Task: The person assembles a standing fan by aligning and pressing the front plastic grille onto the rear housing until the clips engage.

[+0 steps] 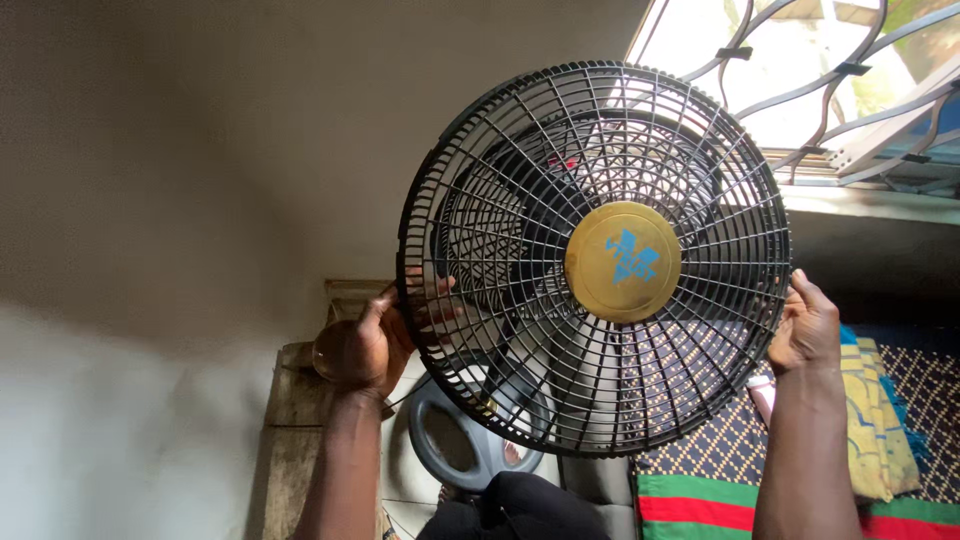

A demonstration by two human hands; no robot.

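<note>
Gripping the rim of a round black wire-grille fan head (520,180), the left hand (372,345) has its fingers (430,300) curled through the bars at the lower left edge. On the opposite side, the right hand (805,330) presses against the rim with fingers closed over it. Held up between both hands, the fan head carries a gold circular centre cap (622,262) with a blue mark. Behind it is a barred window (850,70); below lie a grey round base (450,445) and a patterned cloth (720,470).
</note>
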